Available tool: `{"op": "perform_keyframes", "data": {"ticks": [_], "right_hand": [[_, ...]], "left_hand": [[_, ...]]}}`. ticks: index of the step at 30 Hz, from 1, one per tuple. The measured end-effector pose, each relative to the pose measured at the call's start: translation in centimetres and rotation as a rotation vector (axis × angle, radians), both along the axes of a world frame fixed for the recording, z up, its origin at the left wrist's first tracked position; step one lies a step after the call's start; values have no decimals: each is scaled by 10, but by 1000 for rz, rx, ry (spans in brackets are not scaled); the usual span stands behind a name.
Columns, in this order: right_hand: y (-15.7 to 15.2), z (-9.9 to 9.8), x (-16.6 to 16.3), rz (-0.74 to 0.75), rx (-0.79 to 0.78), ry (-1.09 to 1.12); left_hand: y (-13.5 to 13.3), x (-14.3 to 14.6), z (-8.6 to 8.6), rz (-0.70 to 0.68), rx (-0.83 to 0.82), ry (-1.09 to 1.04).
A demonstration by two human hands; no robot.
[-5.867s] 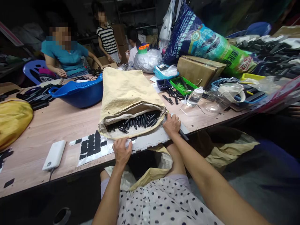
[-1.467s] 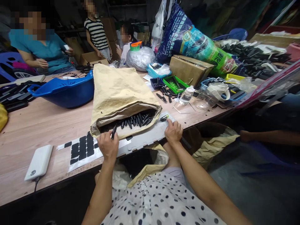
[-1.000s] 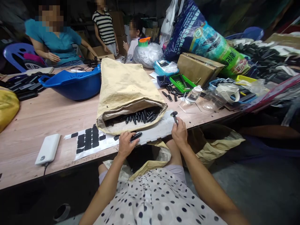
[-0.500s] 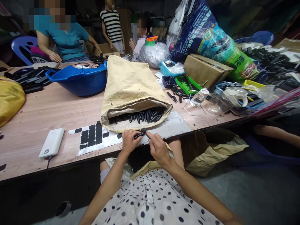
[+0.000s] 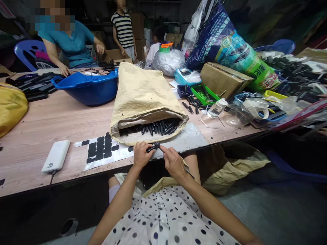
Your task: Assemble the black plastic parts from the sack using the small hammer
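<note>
Sitting closer together than earlier, left hand [image 5: 142, 155] pinches a black piece [image 5: 150, 149], right hand [image 5: 174, 164] a dark tool [image 5: 157, 145].

The left hand [image 5: 141, 154] partly hides a black part [image 5: 152, 148] too small to identify.

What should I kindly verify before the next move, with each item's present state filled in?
1. Left hand has its grip on the slim black part: ok.
2. Right hand is close to the round dark end: ok.
3. Exactly how those two small pieces meet: cannot tell, too small.
4. Mouth of the cream sack open, black pieces showing: ok.
5. Clear bottle apart from both hands: ok.
</note>
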State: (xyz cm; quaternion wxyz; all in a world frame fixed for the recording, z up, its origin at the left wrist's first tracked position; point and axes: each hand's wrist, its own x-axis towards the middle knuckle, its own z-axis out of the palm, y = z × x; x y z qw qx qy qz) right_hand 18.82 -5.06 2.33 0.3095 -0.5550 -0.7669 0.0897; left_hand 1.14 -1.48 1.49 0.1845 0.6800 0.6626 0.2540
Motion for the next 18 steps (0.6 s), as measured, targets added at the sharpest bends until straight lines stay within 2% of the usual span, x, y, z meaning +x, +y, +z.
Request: {"op": "perform_keyframes", "data": {"ticks": [3, 6, 9, 12, 15, 18], "right_hand": [[4, 0, 6, -41, 12, 41], [18, 4, 22, -151, 69, 66], [43, 3, 47, -294, 122, 9], [74, -5, 73, -399, 152, -80], [99, -18, 88, -412, 169, -185], [109, -30, 89, -365, 187, -277]], "left_hand": [[0, 0, -1, 4, 8, 10], [-1, 0, -1, -4, 24, 10], [-2, 0, -2, -7, 58, 17], [-3, -1, -4, -10, 99, 24], [-3, -1, -8, -19, 126, 34], [-1, -4, -11, -32, 160, 40]]}}
